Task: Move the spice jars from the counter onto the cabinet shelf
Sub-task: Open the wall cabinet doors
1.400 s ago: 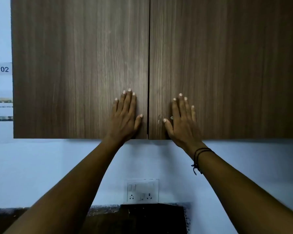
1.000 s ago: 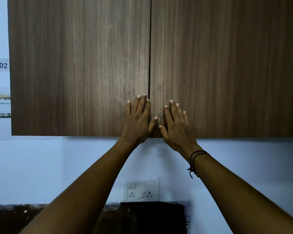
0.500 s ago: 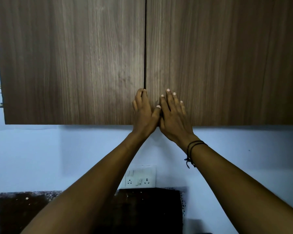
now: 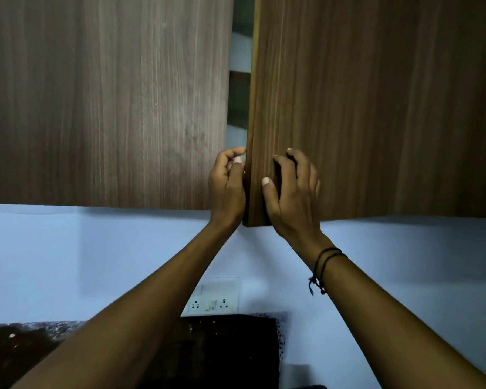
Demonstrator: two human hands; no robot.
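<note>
No spice jars are in view. The wooden wall cabinet fills the upper frame. Its right door stands slightly ajar, leaving a narrow gap through which pale shelf edges show. My left hand sits at the gap by the doors' lower corners, its fingers curled at the right door's edge. My right hand, with bent fingers, rests its fingertips and thumb on the front of the right door near that edge. The left door looks only barely moved.
Below the cabinet is a pale blue wall with a white switch and socket plate. The dark speckled counter lies at the bottom, partly hidden by my forearms. A black cord bracelet is on my right wrist.
Both hands slid from flat on the doors to the centre seam. The right door has swung out towards me, opening a gap. My fingers have gone from straight to curled.
</note>
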